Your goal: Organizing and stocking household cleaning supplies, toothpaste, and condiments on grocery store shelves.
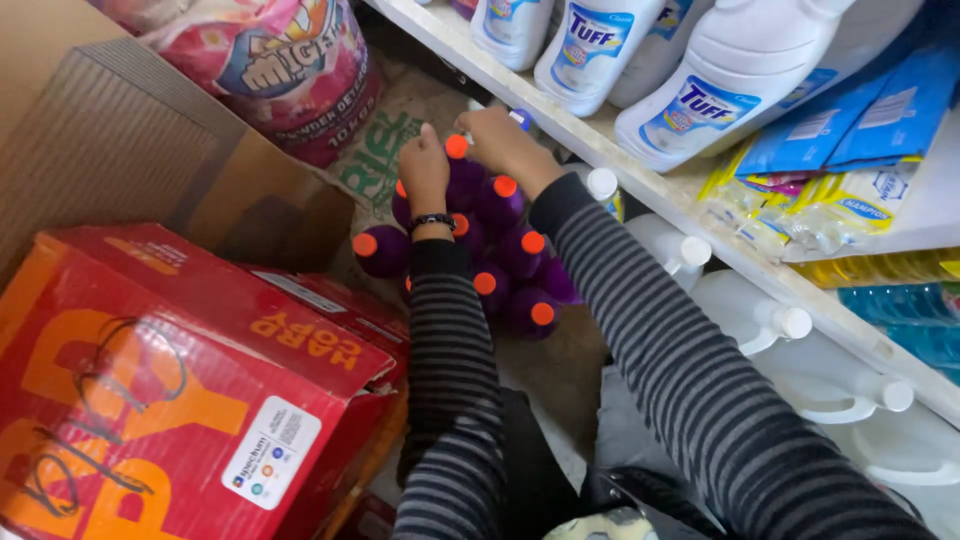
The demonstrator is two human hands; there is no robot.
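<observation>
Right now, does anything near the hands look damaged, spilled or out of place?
Nothing looks spilled. The purple bottles stand upright in a tight group, both hands, left hand and right hand, resting on them. Only the red box has scribbled marks and a loose flap.

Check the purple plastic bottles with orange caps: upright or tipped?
Upright: the purple plastic bottles with orange caps show round caps facing up, standing clustered together.
</observation>
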